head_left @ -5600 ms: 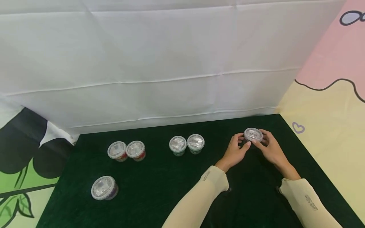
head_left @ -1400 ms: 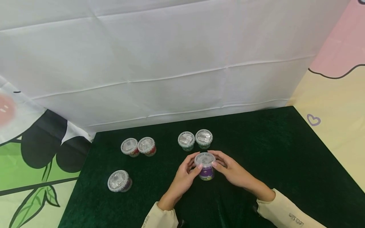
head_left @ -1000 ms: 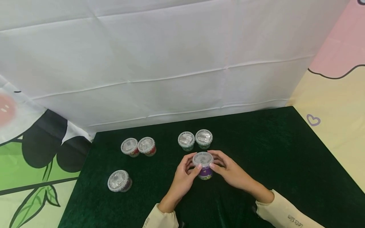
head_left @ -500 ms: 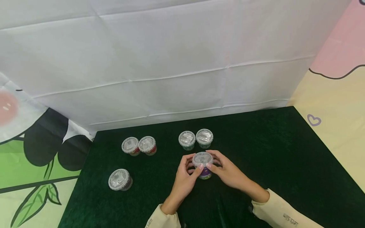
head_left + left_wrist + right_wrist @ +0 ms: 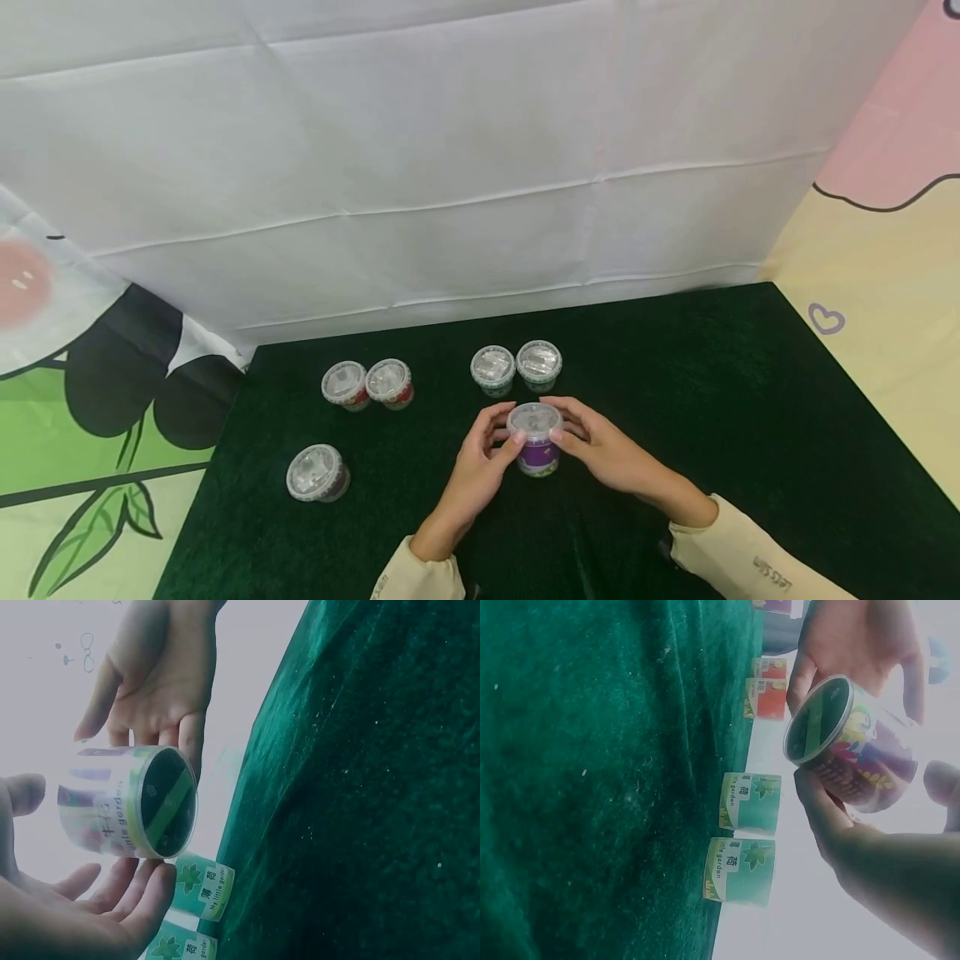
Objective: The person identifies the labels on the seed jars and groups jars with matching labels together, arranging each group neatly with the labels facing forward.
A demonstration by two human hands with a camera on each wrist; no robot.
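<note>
Both hands hold a small lidded plastic cup (image 5: 538,457) with a purple label and clear lid. It is raised off the dark green cloth, and its dark base with a green stripe shows in the left wrist view. My left hand (image 5: 477,471) grips its left side, thumb at the front below the lid rim and fingers behind. On the other side my right hand (image 5: 611,454) holds it the same way. Just behind stand two green-labelled cups (image 5: 493,368), side by side, also lidded; the right wrist view shows their leaf print and "little garden" lettering.
Two red-labelled cups (image 5: 390,383) stand together at the back left. Nearer, on the left, is another purple-labelled cup (image 5: 318,473). A green cloth (image 5: 720,400) covers the table, with a white curtain (image 5: 450,167) behind it and printed cloths at both sides.
Since the oldest frame, both hands have brought the cup from the back right to the middle, in front of the green-labelled pair. Over the last second it has only shifted and tilted slightly.
</note>
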